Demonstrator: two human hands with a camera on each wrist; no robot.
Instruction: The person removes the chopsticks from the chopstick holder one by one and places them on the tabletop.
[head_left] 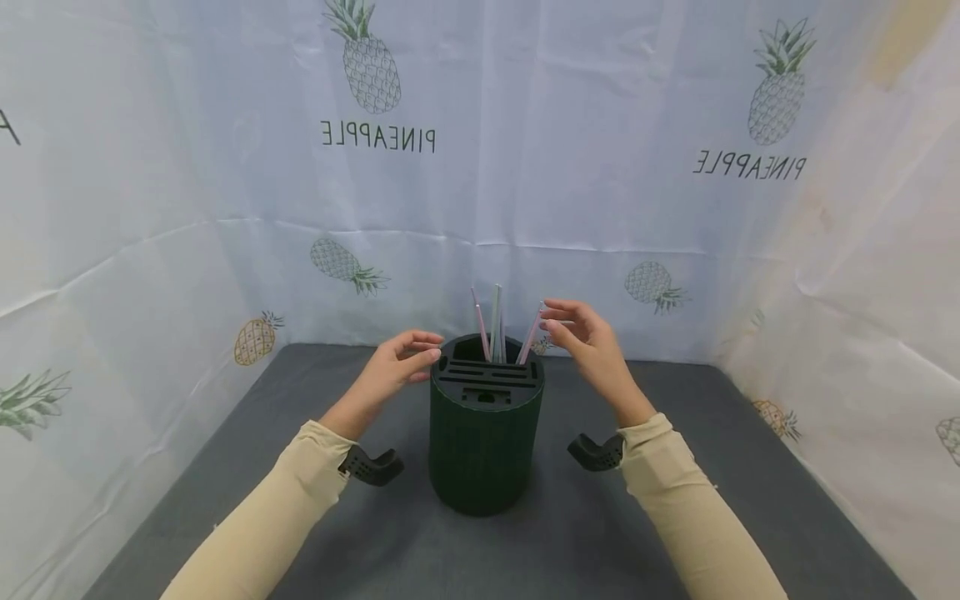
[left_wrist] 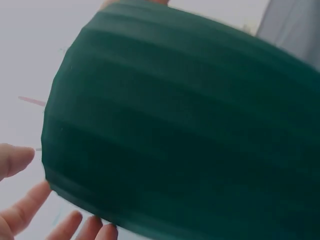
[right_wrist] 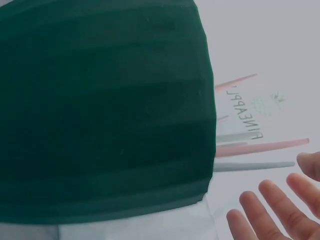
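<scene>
A white cloth [head_left: 525,167] hangs like a wall behind and at both sides of the dark grey table [head_left: 675,517]. The cloth has pineapple pictures on it, and the word on it reads backwards. Each arm has a tan sleeve [head_left: 262,517], and a small black clip [head_left: 371,467] sticks out at each wrist. Nothing stands between the hands and the thing in the middle. That thing is a dark green holder [head_left: 483,442]. It is round like a tall can and stands upright in the middle of the table. Its side has soft ridges going around it, which show best in the two wrist views, where it fills most of the picture. Its top is flat and has long thin slots and small holes cut in it. Thin sticks [head_left: 497,329] poke up out of the back part of the top. Some are pink and some are pale green or grey. They lean apart a bit, like a fan. The left hand [head_left: 393,367] is just beside the top rim of the holder on the left. Its fingers are loose and a little bent, and they hold nothing. The right hand [head_left: 588,337] is up by the rightmost pink stick [head_left: 529,337]. Its fingers are also loose and spread, with the tips very near the stick, but it does not grip it.
</scene>
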